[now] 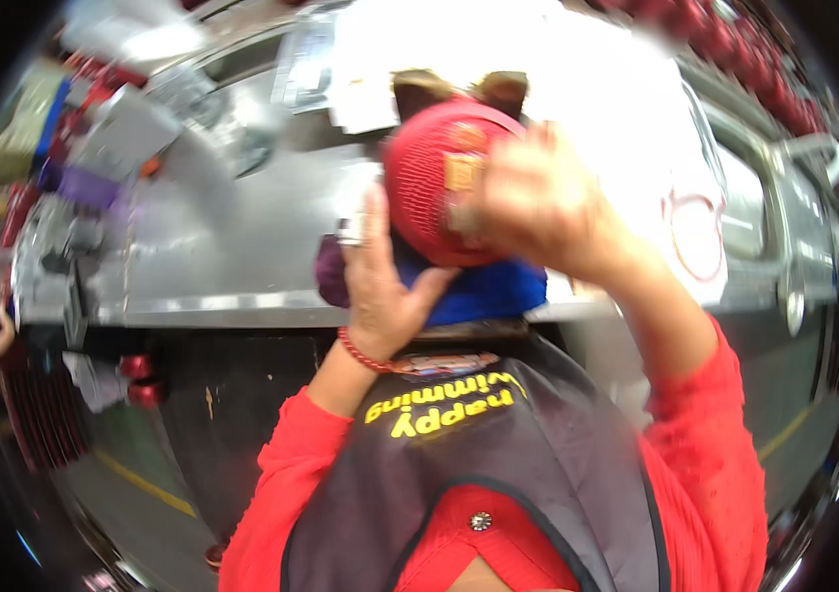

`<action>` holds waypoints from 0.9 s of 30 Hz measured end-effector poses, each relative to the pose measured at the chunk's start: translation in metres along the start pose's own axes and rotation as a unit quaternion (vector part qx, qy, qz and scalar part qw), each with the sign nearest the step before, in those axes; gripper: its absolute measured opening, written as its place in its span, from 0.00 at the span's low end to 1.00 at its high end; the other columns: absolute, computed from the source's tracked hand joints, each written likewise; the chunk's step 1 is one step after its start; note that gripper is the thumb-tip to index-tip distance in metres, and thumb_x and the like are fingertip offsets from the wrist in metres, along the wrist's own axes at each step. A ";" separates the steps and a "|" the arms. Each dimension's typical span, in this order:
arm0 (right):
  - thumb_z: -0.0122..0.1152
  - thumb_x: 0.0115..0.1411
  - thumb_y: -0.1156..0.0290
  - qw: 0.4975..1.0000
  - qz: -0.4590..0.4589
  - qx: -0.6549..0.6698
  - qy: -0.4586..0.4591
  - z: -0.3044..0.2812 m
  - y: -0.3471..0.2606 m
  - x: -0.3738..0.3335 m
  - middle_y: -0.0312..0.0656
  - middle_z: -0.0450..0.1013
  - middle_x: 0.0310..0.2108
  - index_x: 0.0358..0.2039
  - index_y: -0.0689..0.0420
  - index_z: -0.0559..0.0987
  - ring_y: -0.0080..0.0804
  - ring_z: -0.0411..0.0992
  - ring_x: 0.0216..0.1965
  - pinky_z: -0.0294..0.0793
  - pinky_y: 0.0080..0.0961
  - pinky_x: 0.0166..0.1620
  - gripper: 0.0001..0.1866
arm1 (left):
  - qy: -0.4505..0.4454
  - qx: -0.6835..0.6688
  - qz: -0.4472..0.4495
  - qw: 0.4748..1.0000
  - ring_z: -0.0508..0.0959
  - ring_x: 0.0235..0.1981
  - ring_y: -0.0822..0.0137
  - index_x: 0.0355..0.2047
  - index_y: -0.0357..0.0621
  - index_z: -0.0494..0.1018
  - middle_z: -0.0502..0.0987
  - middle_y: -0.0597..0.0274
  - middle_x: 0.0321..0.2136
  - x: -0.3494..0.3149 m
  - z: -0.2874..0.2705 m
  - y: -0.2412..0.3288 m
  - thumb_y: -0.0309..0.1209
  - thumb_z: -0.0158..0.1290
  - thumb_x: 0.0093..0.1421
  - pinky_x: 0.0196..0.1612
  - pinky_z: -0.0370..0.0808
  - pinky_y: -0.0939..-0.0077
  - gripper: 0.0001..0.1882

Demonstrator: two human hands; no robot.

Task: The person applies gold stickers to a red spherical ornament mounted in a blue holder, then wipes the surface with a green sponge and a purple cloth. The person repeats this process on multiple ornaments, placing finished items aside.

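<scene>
A red round object point(427, 173) with a dotted, mesh-like surface, gold patches and two dark ear-like pieces rests on a blue cloth-like thing point(494, 293) at the table's near edge. My left hand point(380, 296) steadies its left lower side, fingers stretched up along it and thumb underneath. A red braided band circles that wrist. Against its right front, by the gold patches, is my right hand point(538, 202). Motion smears the right hand's fingers, which look curled, and whatever they may hold is hidden.
The metal table point(202, 237) carries a bright white surface point(617, 109) on its right, with a reddish loop point(694, 237) on it. Clear plastic pieces point(303, 64), a purple item point(89, 185) and a pale box point(123, 133) lie leftward. Rows of shiny red things point(745, 59) line the back right.
</scene>
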State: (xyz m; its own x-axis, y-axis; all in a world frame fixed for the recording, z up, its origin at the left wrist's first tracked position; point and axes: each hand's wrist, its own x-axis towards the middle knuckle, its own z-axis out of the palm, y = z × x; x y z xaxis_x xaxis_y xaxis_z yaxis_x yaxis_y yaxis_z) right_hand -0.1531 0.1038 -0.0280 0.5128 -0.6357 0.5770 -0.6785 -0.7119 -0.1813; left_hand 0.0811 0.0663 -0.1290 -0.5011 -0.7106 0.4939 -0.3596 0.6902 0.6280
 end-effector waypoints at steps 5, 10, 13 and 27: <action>0.64 0.57 0.79 0.965 0.168 0.183 -0.087 -0.013 -0.034 -0.072 0.41 0.76 0.35 0.44 0.56 0.80 0.41 0.76 0.40 0.76 0.37 0.45 0.13 | 0.011 -0.078 -0.028 0.997 0.59 0.71 0.45 0.72 0.27 0.47 0.57 0.36 0.70 0.003 0.003 0.005 0.39 0.70 0.56 0.72 0.55 0.59 0.55; 0.50 0.58 0.90 0.828 0.497 -0.256 0.025 -0.099 0.044 -0.230 0.56 0.71 0.62 0.51 0.58 0.81 0.50 0.73 0.61 0.75 0.35 0.58 0.23 | 0.022 -0.135 -0.052 0.989 0.61 0.70 0.49 0.74 0.30 0.45 0.56 0.39 0.71 0.001 0.007 0.005 0.35 0.69 0.58 0.71 0.55 0.59 0.55; 0.57 0.65 0.68 0.683 0.687 -0.242 0.058 -0.131 0.103 -0.318 0.51 0.73 0.60 0.49 0.58 0.83 0.50 0.75 0.56 0.74 0.38 0.53 0.15 | 0.003 -0.176 -0.063 0.982 0.62 0.69 0.53 0.75 0.33 0.42 0.56 0.43 0.70 0.001 0.007 0.006 0.31 0.67 0.60 0.71 0.56 0.60 0.54; 0.66 0.59 0.64 0.741 0.551 -0.382 -0.004 -0.144 0.154 -0.334 0.38 0.76 0.42 0.31 0.55 0.81 0.43 0.71 0.50 0.75 0.43 0.48 0.08 | -0.006 -0.175 -0.084 0.981 0.60 0.70 0.55 0.75 0.36 0.38 0.54 0.47 0.72 0.001 0.006 0.008 0.34 0.65 0.62 0.71 0.55 0.61 0.54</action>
State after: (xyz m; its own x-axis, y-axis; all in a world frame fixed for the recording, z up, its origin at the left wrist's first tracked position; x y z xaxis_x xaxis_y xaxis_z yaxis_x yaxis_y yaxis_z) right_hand -0.5043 0.2494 -0.1343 -0.5746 -0.7097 0.4076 -0.7859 0.6176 -0.0325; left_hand 0.0732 0.0723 -0.1269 -0.4673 -0.8074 0.3602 -0.1472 0.4728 0.8688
